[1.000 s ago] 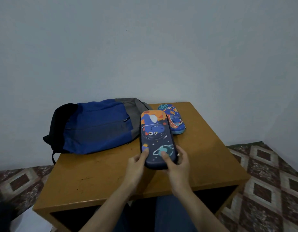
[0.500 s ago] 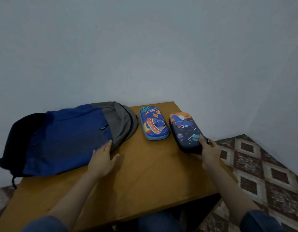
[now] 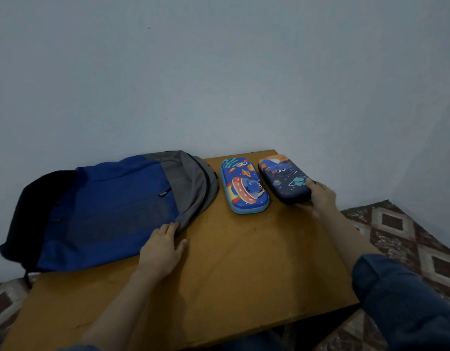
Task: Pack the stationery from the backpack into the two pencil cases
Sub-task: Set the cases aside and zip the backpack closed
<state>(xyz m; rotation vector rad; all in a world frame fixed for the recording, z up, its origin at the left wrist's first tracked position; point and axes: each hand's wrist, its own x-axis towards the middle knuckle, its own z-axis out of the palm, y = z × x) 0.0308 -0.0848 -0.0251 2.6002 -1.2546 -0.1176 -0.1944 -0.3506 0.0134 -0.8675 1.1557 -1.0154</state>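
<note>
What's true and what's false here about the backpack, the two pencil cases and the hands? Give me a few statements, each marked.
1. The light blue case and the dark case both lie closed on the table. True.
2. The right hand grips the near end of the dark case. True.
3. The left hand reaches inside the backpack. False: it rests on the table with its fingertips at the backpack's grey edge.
4. The dark case lies between the backpack and the light blue case. False: the light blue case is in the middle.
5. Pens lie loose on the table. False: none are in view.
</note>
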